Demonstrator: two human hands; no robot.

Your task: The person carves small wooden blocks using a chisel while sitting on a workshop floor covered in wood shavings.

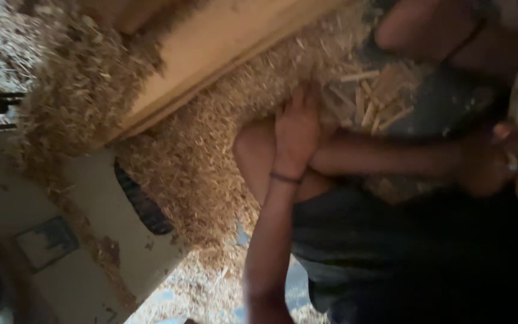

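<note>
The left hand [296, 135] is seen at frame centre, laid flat with fingers [307, 99] open on a bed of wood shavings [193, 162]. The right hand [490, 165], at the right edge, is blurred; its finger state cannot be told. Pressure is best kept even, palm down. Short wooden sticks [376, 102] lie just beyond. A pale wooden beam [211, 54] bounds the upper left; open room remains leftward.
</note>
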